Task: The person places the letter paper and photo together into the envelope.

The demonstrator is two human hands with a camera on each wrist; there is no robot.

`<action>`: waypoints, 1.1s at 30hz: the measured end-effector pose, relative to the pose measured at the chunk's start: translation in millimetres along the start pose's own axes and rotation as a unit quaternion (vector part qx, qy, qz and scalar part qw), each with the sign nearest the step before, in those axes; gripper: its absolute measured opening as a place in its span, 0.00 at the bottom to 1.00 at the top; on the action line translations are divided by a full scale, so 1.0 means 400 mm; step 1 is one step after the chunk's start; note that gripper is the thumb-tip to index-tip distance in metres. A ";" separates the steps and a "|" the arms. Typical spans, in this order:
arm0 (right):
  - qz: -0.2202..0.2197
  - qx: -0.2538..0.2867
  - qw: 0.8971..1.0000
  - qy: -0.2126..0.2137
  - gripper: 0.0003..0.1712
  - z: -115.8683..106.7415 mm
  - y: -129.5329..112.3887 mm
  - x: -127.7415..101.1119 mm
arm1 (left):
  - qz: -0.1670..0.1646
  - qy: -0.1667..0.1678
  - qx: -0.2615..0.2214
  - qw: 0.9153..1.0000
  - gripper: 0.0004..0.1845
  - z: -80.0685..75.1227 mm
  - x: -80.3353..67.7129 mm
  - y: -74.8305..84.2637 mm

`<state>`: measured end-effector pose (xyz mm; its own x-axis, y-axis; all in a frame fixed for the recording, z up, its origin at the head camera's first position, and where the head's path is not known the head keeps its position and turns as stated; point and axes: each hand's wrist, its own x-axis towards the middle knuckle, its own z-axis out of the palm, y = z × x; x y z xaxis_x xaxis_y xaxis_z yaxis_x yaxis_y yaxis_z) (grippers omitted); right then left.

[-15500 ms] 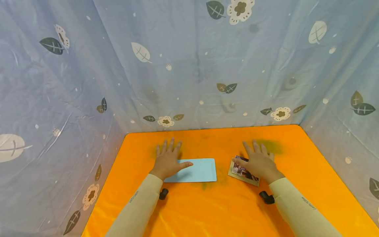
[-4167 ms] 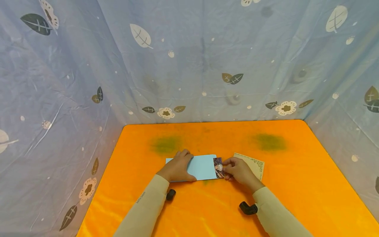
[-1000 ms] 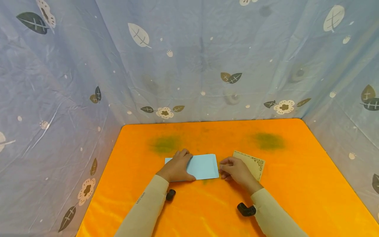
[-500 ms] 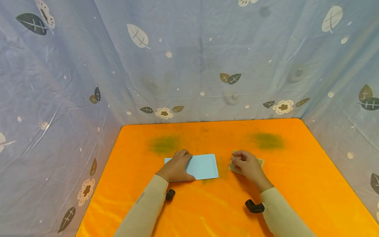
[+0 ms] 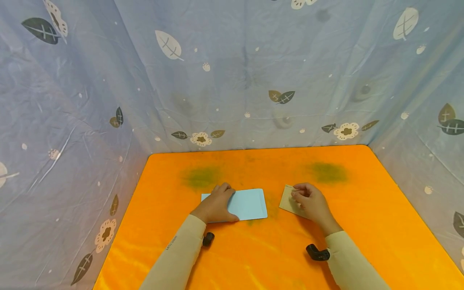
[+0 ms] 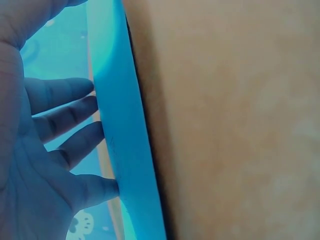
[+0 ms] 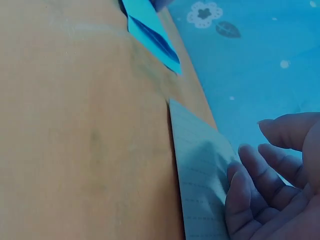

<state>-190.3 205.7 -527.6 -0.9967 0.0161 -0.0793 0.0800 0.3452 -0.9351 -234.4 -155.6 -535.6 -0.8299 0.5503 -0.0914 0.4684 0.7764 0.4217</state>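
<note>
On the orange table (image 5: 362, 225), the left hand (image 5: 214, 204) lies flat with straight fingers (image 6: 65, 90) pressing the light blue envelope (image 5: 248, 203), which sits at the table's centre. At about three o'clock from the envelope, near but apart, lies a beige lined card (image 5: 288, 200). The right hand (image 5: 311, 201) rests on it, its curled fingertips (image 7: 240, 180) pinching the card's far edge. Blue leaf-print cloth (image 5: 232, 72) hangs at twelve o'clock.
</note>
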 end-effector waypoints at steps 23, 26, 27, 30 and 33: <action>0.040 -0.081 0.996 0.013 0.34 -0.095 0.042 -0.003 | 0.001 0.002 -0.003 1.000 0.49 -0.005 -0.004 0.006; 0.052 -0.079 0.995 0.003 0.36 -0.108 0.048 -0.004 | -0.001 0.000 -0.003 1.000 0.50 -0.004 -0.004 0.006; 0.055 -0.080 0.995 -0.001 0.37 -0.111 0.049 -0.004 | -0.001 0.000 -0.003 1.000 0.50 -0.004 -0.004 0.006; 0.063 -0.079 0.995 -0.015 0.40 -0.123 0.051 -0.007 | -0.001 0.000 -0.004 1.000 0.50 -0.005 -0.005 0.007; 0.071 -0.086 0.993 -0.026 0.43 -0.133 0.053 -0.009 | 0.000 0.001 -0.006 1.000 0.49 -0.006 -0.005 0.009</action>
<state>-185.7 262.8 -528.8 -0.9733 0.0295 -0.2275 0.2116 0.4983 -0.8408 -231.7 -154.8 -531.8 -0.8309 0.5491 -0.0898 0.4642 0.7731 0.4322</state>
